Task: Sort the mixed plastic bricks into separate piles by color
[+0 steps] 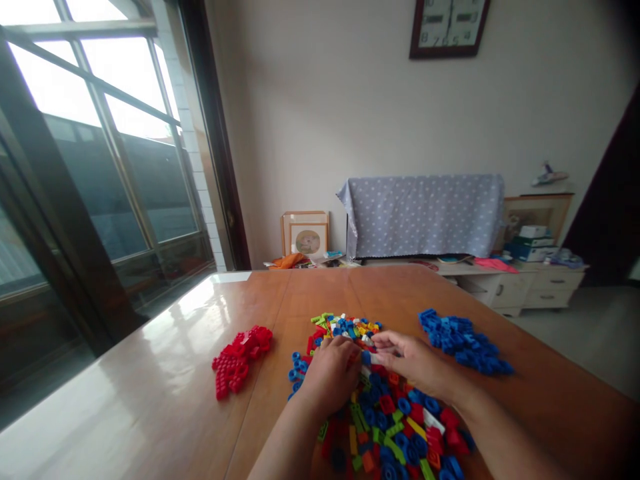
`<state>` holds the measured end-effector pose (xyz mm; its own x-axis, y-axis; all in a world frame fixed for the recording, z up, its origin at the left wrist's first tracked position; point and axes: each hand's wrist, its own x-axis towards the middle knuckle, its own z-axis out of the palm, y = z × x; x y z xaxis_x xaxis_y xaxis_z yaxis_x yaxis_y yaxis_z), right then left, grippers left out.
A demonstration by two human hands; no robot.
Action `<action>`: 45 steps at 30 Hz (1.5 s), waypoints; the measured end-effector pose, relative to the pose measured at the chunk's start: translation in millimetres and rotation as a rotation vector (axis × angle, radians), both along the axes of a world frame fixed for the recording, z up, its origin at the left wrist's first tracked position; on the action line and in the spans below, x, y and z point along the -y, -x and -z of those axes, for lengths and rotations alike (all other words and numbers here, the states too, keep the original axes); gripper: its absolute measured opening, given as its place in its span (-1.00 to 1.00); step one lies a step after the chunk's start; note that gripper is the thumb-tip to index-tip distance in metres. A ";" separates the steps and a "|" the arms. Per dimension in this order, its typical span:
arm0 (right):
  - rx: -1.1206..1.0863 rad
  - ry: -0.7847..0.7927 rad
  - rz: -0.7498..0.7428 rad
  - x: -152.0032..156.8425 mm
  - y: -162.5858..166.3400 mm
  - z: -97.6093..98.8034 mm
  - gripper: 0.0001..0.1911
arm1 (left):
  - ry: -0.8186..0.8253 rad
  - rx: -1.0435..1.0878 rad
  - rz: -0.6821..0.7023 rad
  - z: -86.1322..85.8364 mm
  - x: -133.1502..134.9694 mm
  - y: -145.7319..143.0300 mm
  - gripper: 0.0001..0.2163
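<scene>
Fingers of left hand (334, 368) and right hand (413, 357) flank a blue brick (367, 358), grasp impossible to tell; best pinched squarely.

Wall clock (416, 30), one, dark frame and pale numbered face, top cut off by the view's edge; metal-framed window (155, 180), left, several panes. Along the pale wall (320, 120): one grey-blue cloth (425, 217), white-spotted, draped over something wide; one framed picture (307, 242), leaning, near a crumpled orange item (290, 261). At right, one low white cabinet (510, 291) with drawers (543, 298), bearing stacked boxes (531, 253) and a bright pink item (495, 265).
</scene>
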<state>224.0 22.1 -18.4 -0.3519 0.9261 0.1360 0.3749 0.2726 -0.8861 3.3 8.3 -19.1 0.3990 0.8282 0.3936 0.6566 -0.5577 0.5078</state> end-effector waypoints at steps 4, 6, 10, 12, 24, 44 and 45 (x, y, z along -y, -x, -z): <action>-0.105 0.125 0.039 -4.1 -4.4 2.9 -0.56 | 0.015 -0.034 -0.024 0.4 -1.0 -0.3 -0.69; -0.055 0.071 0.068 -4.8 -4.6 1.7 -0.61 | 0.015 -0.053 -0.028 -1.2 -0.2 -0.3 -0.70; 0.161 -0.188 0.139 0.2 2.9 -4.9 -0.73 | 0.000 -0.077 -0.040 -4.6 2.5 -1.8 -0.75; 0.244 -0.251 0.123 4.8 8.7 -7.5 -0.77 | -0.021 -0.074 -0.051 -5.4 3.6 -3.6 -0.78; 0.251 -0.362 0.189 -4.6 19.3 12.6 -0.96 | -0.113 0.011 0.048 -10.7 1.4 -8.5 -0.78; -1.087 0.214 0.891 -47.1 -85.7 -3.6 -0.95 | -0.172 0.028 -0.174 -11.7 -12.5 10.9 -0.76; -1.066 0.208 0.895 -46.8 -87.3 -3.7 -0.93 | -0.165 0.024 -0.175 -11.7 -12.7 11.4 -0.76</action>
<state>311.3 68.8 -14.6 0.5431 0.8142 -0.2050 -0.5182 0.1330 -0.8449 -8.0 21.0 -7.4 0.2438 0.8079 0.5365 0.7398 -0.5126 0.4358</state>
